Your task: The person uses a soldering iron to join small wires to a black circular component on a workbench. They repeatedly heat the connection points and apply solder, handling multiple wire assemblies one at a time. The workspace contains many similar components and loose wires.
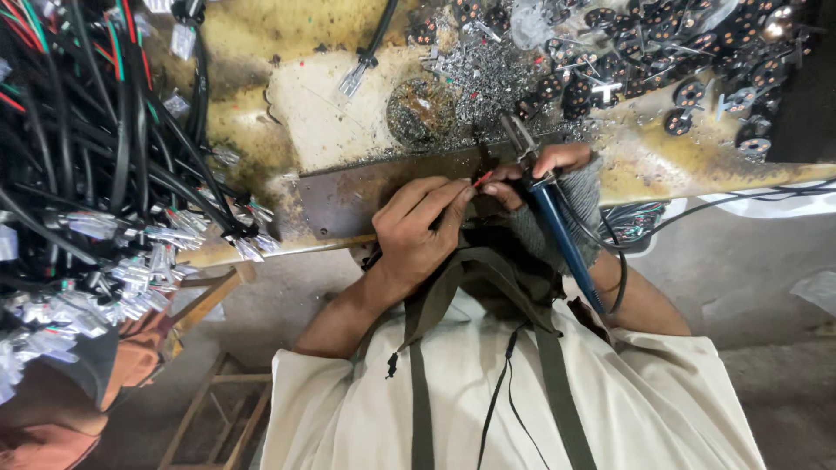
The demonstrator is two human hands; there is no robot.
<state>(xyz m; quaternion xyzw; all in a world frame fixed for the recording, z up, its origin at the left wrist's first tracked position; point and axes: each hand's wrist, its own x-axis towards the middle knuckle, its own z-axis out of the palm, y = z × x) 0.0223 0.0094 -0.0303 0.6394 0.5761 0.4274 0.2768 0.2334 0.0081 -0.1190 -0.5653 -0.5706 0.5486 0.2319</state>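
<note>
My left hand point(416, 233) pinches a thin red wire point(482, 180) between thumb and fingers at the front edge of the worn, yellowish workbench point(331, 122). My right hand point(557, 167), in a grey fingerless glove, grips a blue-handled soldering iron point(562, 239). The iron's metal tip point(520, 135) points up over the bench, just beside the wire end. The two hands meet fingertip to fingertip over a rusty metal strip point(348, 196) on the bench edge. The iron's black cord loops down past my right forearm.
A thick bundle of black cables with clear plastic connectors point(113, 200) fills the left side. Round black parts point(662, 70) are piled at the top right, with silvery metal scraps point(488, 78) between. A wooden stool frame point(218, 392) and orange cloth point(131, 365) are at the lower left.
</note>
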